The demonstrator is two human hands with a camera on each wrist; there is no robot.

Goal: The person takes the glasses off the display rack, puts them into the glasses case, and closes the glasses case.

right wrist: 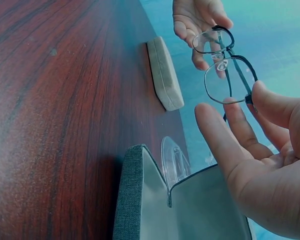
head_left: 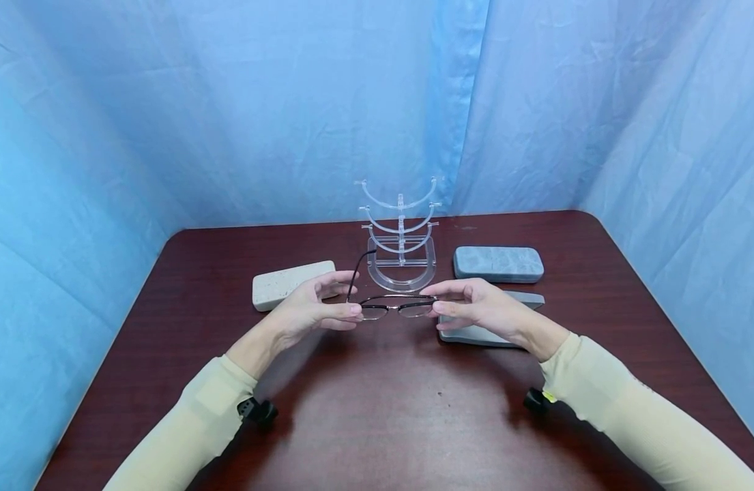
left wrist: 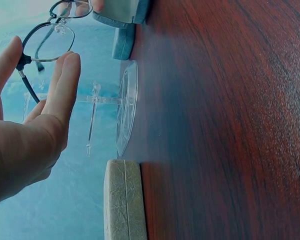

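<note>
A pair of glasses with dark upper rims and clear lenses is held level above the table by both hands. My left hand pinches its left end near the hinge between thumb and fingers. The right end is pinched by my right hand. One dark temple reaches away toward the back, its tip overlapping the clear stand in the head view. Below my right hand, an opened grey glasses case shows its pale lining. A cream glasses case lies closed just beyond my left hand.
A clear plastic glasses stand with curved tiers stands at the back middle of the dark wooden table. To its right lies a closed blue-grey glasses case. Blue curtains hang behind and at both sides.
</note>
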